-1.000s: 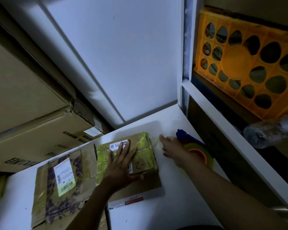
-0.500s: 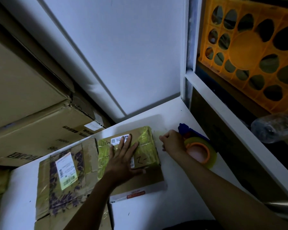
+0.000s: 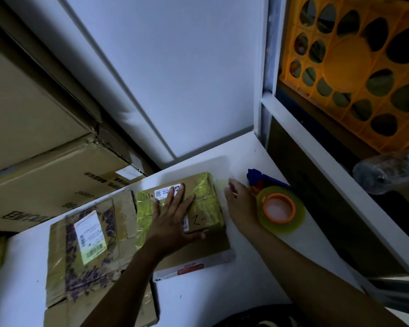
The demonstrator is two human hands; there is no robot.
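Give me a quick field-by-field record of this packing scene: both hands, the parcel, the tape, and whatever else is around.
Left hand: flat, pressing on the taped parcel
Right hand: beside the parcel's right edge, by the tape dispenser; fingers blurred, grip unclear
Under parcel: flat package on the white table
Dispenser: yellow-green roll, blue handle, on the table right of the parcel
Nearby: labelled parcel to the left; orange crate and plastic bottle on the right

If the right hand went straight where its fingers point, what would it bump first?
Probably the white wall: only bare table lies ahead of the right hand, between the parcel and the tape dispenser. Depth is unclear.
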